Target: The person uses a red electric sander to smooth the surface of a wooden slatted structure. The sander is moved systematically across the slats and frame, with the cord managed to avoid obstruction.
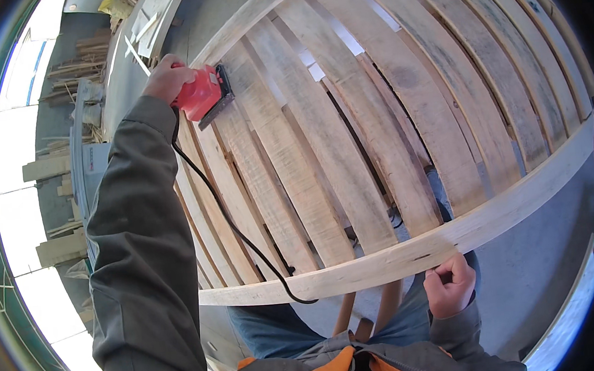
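Note:
My left hand (164,79) is wrapped round a red electric sander (199,96), out at the far left of a slatted wooden frame. The sander's dark base rests on the pale slats (265,119) near the far rail (244,17). From the tool a black cord (225,215) runs back over the slats and hangs across the near rail (348,276). At that rail's outer edge, right of centre, my right hand (450,288) is curled into a loose fist, with nothing visible in it. Its knuckles are against or very close to the wood.
Wooden supports (345,313) stand under the frame, between my legs. Stacked boards (64,246) and a grey cabinet-like object (96,165) are at the left. Wood pieces lie on a pale board (151,23) beyond the sander. A pale curved edge (574,304) shows at the lower right.

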A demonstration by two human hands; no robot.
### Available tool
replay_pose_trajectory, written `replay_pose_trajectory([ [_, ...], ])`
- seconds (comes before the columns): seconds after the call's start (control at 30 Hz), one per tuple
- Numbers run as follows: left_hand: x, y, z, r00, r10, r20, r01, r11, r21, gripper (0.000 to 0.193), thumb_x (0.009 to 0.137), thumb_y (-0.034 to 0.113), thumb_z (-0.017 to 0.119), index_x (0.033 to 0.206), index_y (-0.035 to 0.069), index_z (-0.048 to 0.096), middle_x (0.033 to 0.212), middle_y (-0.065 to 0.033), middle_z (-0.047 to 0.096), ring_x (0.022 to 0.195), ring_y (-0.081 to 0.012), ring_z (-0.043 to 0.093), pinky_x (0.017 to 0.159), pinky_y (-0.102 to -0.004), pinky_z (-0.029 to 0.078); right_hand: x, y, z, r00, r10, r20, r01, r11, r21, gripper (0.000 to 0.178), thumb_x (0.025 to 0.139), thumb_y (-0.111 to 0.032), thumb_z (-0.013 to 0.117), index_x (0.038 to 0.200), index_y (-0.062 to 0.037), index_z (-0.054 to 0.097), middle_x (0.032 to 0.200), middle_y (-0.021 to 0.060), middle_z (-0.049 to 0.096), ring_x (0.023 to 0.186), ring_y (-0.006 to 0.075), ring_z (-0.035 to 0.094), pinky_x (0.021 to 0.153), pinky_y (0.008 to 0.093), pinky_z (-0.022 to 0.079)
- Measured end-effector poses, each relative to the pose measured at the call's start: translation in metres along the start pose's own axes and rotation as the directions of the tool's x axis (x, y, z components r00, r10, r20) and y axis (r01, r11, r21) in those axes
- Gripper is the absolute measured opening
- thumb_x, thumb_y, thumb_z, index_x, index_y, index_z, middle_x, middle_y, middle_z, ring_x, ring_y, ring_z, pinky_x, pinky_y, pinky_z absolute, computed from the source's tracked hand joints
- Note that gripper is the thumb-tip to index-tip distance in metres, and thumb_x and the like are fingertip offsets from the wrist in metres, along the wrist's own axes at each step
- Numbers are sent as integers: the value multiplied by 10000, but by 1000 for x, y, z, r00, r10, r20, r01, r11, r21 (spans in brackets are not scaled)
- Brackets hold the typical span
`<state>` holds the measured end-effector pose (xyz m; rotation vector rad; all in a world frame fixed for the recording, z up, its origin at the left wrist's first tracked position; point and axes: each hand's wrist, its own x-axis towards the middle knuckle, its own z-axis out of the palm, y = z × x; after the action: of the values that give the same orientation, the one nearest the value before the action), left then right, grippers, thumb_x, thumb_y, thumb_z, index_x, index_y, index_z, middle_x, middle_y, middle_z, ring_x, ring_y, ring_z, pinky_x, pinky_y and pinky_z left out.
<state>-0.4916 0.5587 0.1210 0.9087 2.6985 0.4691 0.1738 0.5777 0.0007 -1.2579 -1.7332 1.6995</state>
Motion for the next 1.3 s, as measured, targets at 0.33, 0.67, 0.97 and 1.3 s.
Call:
replay_pose_trajectory([
  [0.33,-11,-26,-5,998,-52,-40,51,998,-39,380,751,195,798,1066,13,684,950,-137,699,879,-254,681,781,-373,542,0,-2,-2,1000,5,7,-5,1000,-19,246,849,22,752,790,-46,523,617,69,582,524,88,527,494,291,418],
  [0.67,-81,-27,5,993,-71,-97,87,980,177,432,752,293,832,1103,69,718,1084,-251,728,992,-380,737,891,-459,583,1,-7,0,1000,-3,11,3,1000,19,217,861,36,714,812,-44,517,666,25,564,592,59,483,540,275,427],
  [0.97,-173,-15,15,998,-62,-27,66,982,177,396,767,228,780,1130,93,693,1124,-222,642,1034,-407,674,933,-469,552,0,5,3,998,-59,-3,59,998,-17,211,836,24,741,799,-34,542,641,66,611,556,99,541,531,297,456],
  [1.3,-172,26,24,1000,-13,1,13,987,158,377,778,237,765,1116,86,693,1110,-234,644,1036,-410,669,933,-463,548,1,-8,3,999,26,19,-26,1000,2,210,851,26,736,798,-37,543,641,60,609,569,84,535,532,287,449],
])
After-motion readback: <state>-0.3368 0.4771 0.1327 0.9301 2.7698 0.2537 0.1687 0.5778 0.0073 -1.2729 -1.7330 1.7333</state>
